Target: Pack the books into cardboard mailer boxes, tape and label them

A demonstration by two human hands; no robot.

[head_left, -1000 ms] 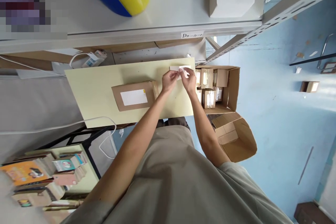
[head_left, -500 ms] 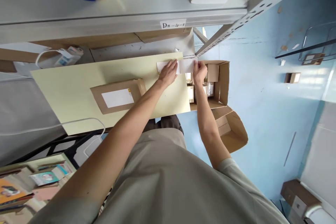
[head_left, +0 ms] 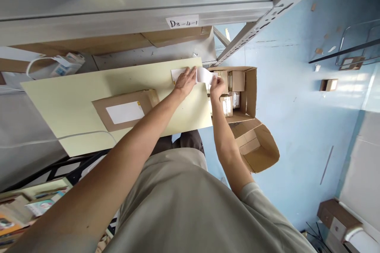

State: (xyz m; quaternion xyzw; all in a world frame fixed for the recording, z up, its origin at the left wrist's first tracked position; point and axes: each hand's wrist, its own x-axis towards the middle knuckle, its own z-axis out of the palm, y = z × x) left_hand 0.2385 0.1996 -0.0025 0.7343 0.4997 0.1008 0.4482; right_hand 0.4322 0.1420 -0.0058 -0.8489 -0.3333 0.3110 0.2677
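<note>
A white paper label strip (head_left: 177, 74) lies along the far right edge of the pale yellow board (head_left: 142, 76). My left hand (head_left: 186, 82) rests flat over the strip, its fingers stretched out on the board. At the strip's right end my right hand (head_left: 217, 87) has its fingers closed on the paper, which curls up between the two hands. To the left on the board sits a taped cardboard box (head_left: 150, 101) bearing a white label (head_left: 125, 112) with a small yellow mark.
An open carton (head_left: 251, 93) holding several small boxes stands right of the board, with another open carton (head_left: 265, 148) nearer me. Above the board runs a grey metal shelf (head_left: 124, 17). A white cable (head_left: 80, 133) crosses the board's left end. Books (head_left: 18, 211) lie lower left.
My right hand has moved toward me and slightly left, bending the paper strip that was stretched flat. My left hand stays on the strip. The whole view has shifted a little.
</note>
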